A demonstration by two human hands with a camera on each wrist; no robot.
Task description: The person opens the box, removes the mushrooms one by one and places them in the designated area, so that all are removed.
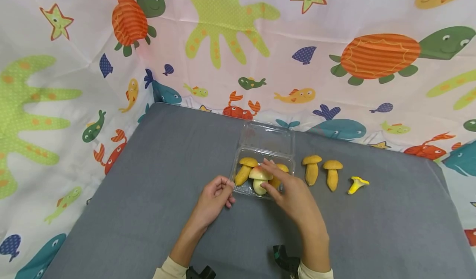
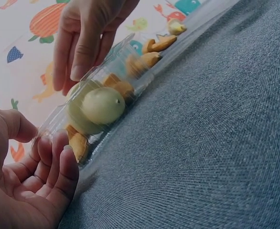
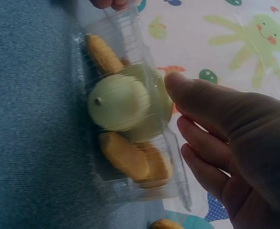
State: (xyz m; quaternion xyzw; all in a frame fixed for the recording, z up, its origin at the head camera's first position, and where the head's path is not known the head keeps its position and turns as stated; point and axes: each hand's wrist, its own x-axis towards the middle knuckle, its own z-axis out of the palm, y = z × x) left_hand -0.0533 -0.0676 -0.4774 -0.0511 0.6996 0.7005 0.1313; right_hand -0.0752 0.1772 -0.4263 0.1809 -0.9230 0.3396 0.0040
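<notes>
Now see, on the gray tabletop (image 1: 148,180), the open clear-plastic clamshell (image 1: 265,149), pinched at its near-left corner by the left hand (image 1: 213,199). Note inside, between two ocher mushrooms (image 1: 243,172), the red-topped pale mushroom (image 1: 258,175), stem to the near side, just left of and below the nearer right hand (image 1: 293,190), with loosely parted fingers, too close to tell whether touching; find no legible brand or writing anywhere.

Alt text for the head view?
A person's left hand holds an open clear plastic container; the right hand is over a pale mushroom inside, between two ochre mushrooms. Outside lie two more and a small yellow one.
</notes>
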